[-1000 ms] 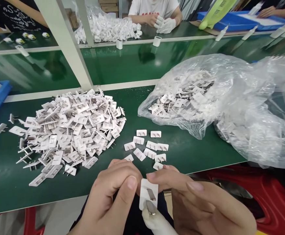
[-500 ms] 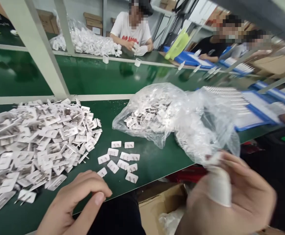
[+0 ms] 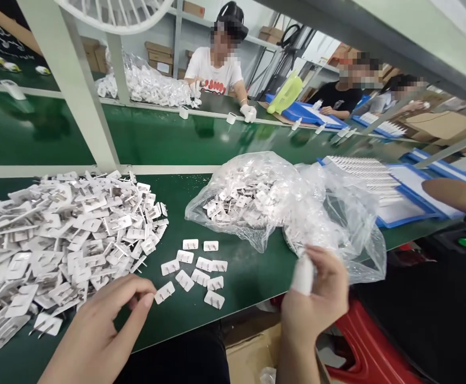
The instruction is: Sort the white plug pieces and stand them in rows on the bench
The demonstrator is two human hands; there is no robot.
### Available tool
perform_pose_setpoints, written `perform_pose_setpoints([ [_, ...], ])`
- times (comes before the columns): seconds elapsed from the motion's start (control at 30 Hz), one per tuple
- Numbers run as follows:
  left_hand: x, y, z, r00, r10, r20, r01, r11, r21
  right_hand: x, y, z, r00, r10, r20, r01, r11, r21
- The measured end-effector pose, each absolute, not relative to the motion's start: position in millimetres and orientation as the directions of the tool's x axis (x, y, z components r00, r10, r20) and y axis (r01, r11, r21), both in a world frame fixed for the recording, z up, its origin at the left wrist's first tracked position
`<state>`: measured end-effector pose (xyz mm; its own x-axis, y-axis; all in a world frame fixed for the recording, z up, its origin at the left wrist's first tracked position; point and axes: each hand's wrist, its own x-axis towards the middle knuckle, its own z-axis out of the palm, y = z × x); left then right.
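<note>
My left hand (image 3: 97, 330) hovers over the near edge of the green table (image 3: 249, 277), fingers loosely curled with nothing in them. Its thumb tip is right beside a white plug plate (image 3: 164, 292), the nearest of a small group of plates (image 3: 201, 266). My right hand (image 3: 316, 298) wears a white finger cot (image 3: 303, 274). Its fingers are pinched together on the near rim of a clear plastic bag (image 3: 337, 224) holding many more pronged plates (image 3: 236, 202).
A big heap of white pronged plates (image 3: 69, 234) covers the table's left. A white frame post (image 3: 73, 90) rises behind it. Blue trays (image 3: 409, 186) and another person's arm (image 3: 452, 194) are at right. A cardboard box (image 3: 252, 352) and red stool (image 3: 361, 346) sit below. Other people work across the belt.
One second ago both hands held a single plate with metal prongs close together. They have parted: the right hand went right to the bag, the left to the loose plates. The view swung up.
</note>
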<state>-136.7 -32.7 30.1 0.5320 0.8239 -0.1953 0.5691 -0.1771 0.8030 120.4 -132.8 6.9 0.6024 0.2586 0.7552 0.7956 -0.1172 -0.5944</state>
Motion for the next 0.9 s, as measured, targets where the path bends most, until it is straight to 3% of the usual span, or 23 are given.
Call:
perform_pose_setpoints([
  [0.1,-139.4,-29.4,16.2,0.512,0.847,-0.145,0.687,-0.302,0.661,74.5,-138.4,-5.9,0.517,0.577,0.632,0.789,-0.035,-0.613],
  [0.17,-137.2,-31.5,8.3,0.533,0.834,-0.142,0.715,-0.354,0.603,58.6,-143.1,-10.9,0.465,0.707,0.533,0.78,-0.044,-0.624],
  [0.33,-125.2,-38.7,-2.1,0.621,0.76,-0.19,0.742,-0.494,0.453,57.2,-154.5,-10.9,0.369,0.863,0.345,0.814,-0.12,-0.569],
  [0.5,-119.4,-38.3,-2.3,0.682,0.714,-0.158,0.711,-0.597,0.373,62.7,-159.7,-12.0,0.323,0.921,0.22,0.838,-0.17,-0.518],
  [0.7,-125.1,-39.6,-8.0,0.686,0.72,-0.1,0.675,-0.58,0.457,57.3,-157.3,-14.5,0.351,0.914,0.204,0.783,-0.167,-0.599],
  [0.8,-130.9,-46.3,-12.0,0.607,0.793,-0.043,0.647,-0.462,0.607,46.2,-156.7,-9.7,0.349,0.918,0.19,0.699,-0.12,-0.705],
  [0.9,-127.1,-51.2,-18.9,0.554,0.828,0.086,0.492,-0.41,0.768,28.5,-156.1,-5.6,0.413,0.887,0.205,0.616,-0.106,-0.781],
])
